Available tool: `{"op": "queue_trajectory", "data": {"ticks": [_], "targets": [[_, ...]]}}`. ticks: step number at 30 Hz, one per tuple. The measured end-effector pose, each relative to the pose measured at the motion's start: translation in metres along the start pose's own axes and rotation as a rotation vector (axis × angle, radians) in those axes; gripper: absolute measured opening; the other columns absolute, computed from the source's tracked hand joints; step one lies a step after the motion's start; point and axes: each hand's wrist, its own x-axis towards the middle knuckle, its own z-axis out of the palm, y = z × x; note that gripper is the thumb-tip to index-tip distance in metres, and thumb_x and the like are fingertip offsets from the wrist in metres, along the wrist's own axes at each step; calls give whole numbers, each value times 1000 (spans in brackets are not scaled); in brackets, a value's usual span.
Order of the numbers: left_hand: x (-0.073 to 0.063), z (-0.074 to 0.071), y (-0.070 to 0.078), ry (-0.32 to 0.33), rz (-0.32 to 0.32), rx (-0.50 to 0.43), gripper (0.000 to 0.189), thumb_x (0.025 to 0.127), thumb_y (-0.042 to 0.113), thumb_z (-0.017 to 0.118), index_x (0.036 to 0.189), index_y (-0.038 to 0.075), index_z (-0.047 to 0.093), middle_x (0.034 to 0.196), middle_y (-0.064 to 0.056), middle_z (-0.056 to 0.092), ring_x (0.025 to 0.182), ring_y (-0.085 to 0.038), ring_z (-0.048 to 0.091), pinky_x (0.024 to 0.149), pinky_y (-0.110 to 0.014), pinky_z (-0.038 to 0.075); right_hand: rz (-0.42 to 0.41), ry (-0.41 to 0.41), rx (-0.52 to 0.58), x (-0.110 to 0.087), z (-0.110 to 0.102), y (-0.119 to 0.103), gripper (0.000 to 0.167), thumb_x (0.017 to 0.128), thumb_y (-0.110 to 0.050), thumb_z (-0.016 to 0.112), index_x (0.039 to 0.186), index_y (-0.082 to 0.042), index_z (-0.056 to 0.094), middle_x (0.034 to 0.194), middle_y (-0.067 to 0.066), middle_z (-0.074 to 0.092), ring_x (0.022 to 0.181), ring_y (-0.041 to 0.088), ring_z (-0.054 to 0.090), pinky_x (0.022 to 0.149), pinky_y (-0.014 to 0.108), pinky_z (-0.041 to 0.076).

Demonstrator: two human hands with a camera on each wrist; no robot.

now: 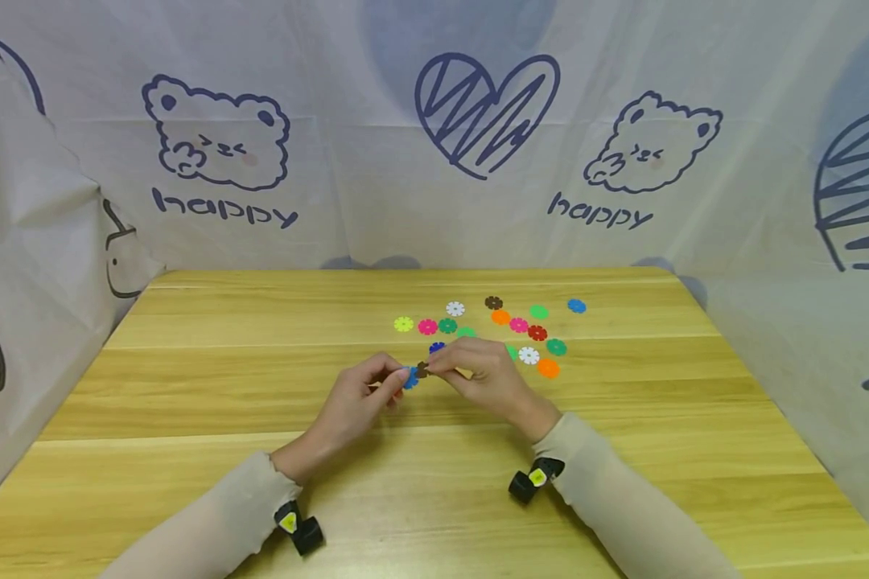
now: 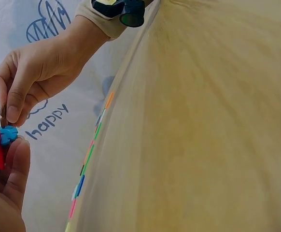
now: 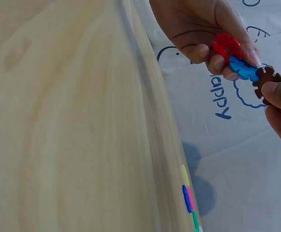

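My left hand (image 1: 358, 402) grips a blue notched plastic disc (image 3: 243, 68) between thumb and fingers. A red notched disc (image 3: 227, 47) is fitted against the blue one, partly inside the same hand. With thumb and fingertips, my right hand (image 1: 487, 374) pinches a brown notched disc (image 3: 267, 82) by one side. The brown disc's edge meets the blue disc's edge, set at an angle to it, as the right wrist view shows. Both hands are held up close together over the tabletop. From the head camera, the red disc is hidden by the left fingers.
Loose notched discs lie on the wooden table (image 1: 210, 386) beyond and right of the hands. Among them are a yellow disc (image 1: 403, 324), a white disc (image 1: 529, 355), an orange disc (image 1: 548, 368) and a far blue disc (image 1: 576, 305). A printed cloth (image 1: 355, 161) hangs behind the table.
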Motion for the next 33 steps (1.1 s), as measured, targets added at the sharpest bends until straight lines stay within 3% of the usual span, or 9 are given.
{"op": "queue_trajectory", "data": {"ticks": [3,8,12,14,16,19,23,28,33], "targets": [[-3,-1,15,1,3,20,14,100,6,55,92,-1,63,79,-17,62,71,-35,61,66,-44,56,-24,11,-5,-1,2,1,23,72,17,77,86,-1,75,86,9,73,81,23,70,77,27,56],[-6,-2,25,11,51,40,13,99,4,56,90,-1,64,77,-16,63,68,-32,60,58,-30,51,-41,34,-1,-4,8,1,13,80,11,74,85,-1,75,85,9,73,79,22,71,76,27,56],[-3,0,10,20,35,19,14,100,5,55,91,-1,65,78,-15,64,70,-30,61,63,-36,54,-45,65,18,-6,11,2,11,80,11,74,84,0,74,85,10,73,78,23,70,75,27,56],[-1,2,0,23,18,-9,14,100,7,56,92,0,65,79,-13,65,72,-31,63,68,-40,56,-44,77,27,-6,13,2,18,74,16,75,83,0,74,84,11,73,77,23,70,74,27,57],[0,3,-11,26,20,-50,14,100,8,56,93,1,65,80,-12,65,73,-34,63,69,-38,57,-40,86,29,-7,14,2,19,74,16,75,83,0,73,84,11,73,77,23,70,74,27,57],[0,4,-12,28,34,-97,14,100,10,57,93,1,65,81,-11,64,74,-37,64,70,-33,57,-28,92,49,-7,16,1,23,72,19,75,84,0,73,84,12,72,77,24,70,74,27,57],[-1,5,-11,30,41,-105,14,100,11,57,93,2,65,80,-10,64,73,-39,64,69,-37,58,-16,86,61,-8,17,0,23,72,20,74,84,0,73,84,11,72,78,24,70,75,27,57],[2,5,-10,1,11,-108,14,101,10,55,95,1,64,84,-15,64,76,-40,64,71,-42,57,-10,56,-8,-7,13,-1,21,73,16,76,85,-1,73,85,9,73,79,22,70,76,27,56],[4,2,-11,-26,-19,-106,16,103,13,53,97,1,63,87,-14,64,79,-39,64,73,-36,57,26,16,-43,-4,10,-2,21,77,12,76,90,-3,72,89,7,73,82,19,70,78,26,56]]}}
